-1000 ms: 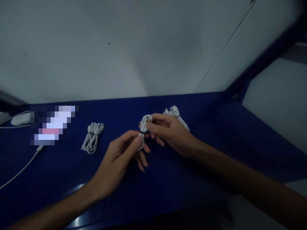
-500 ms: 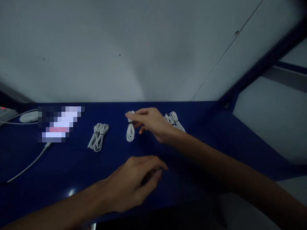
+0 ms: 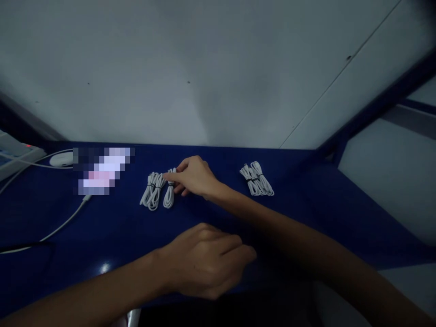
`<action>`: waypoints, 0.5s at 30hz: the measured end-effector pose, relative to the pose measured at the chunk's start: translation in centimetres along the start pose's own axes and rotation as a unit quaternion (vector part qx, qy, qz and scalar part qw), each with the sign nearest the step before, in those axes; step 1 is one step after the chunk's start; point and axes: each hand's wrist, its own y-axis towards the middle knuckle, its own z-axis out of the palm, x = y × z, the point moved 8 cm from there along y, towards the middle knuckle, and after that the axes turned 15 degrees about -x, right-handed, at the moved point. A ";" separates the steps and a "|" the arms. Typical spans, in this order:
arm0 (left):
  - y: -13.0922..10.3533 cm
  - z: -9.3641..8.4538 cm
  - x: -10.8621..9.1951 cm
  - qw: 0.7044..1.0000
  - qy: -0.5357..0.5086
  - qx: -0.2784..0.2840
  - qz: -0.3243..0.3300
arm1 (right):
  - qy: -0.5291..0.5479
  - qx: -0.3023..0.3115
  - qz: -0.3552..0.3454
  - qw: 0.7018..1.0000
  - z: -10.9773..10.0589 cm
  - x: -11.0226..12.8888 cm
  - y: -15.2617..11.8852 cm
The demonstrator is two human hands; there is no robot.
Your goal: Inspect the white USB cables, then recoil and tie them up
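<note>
A coiled white cable (image 3: 168, 198), bound with a dark tie, is pinched between the thumb and fingers of my right hand (image 3: 196, 178). It is just right of two more bundled white cables (image 3: 153, 193) that lie side by side on the blue tabletop (image 3: 211, 213). Nearer to me, my left hand (image 3: 211, 261) hovers low over the table with its fingers curled closed. I see no object in it, though the palm side is hidden.
Several more tied white cables (image 3: 257, 179) lie together on the right. On the left are a blurred-out lit device (image 3: 105, 170) with a white cord (image 3: 64, 225) plugged in, and a white rounded object (image 3: 61, 159). A pale wall (image 3: 204, 91) rises behind the table.
My right hand has carried the cable leftward, lowering it close beside the pair on the left. The fingers of my left hand have curled tighter. The view has shifted slightly left.
</note>
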 end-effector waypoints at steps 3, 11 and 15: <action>0.0 0.1 -0.1 1.000 0.001 0.003 0.009 | 0.004 -0.040 -0.038 0.998 -1.7 1.2 -0.1; 0.1 0.4 -0.1 1.000 0.008 0.005 0.015 | -0.147 -0.114 -0.374 0.909 -3.8 4.7 -4.4; 0.1 0.5 -0.2 0.999 0.015 0.007 0.029 | -0.329 -0.032 -0.483 0.811 -0.6 3.1 -6.3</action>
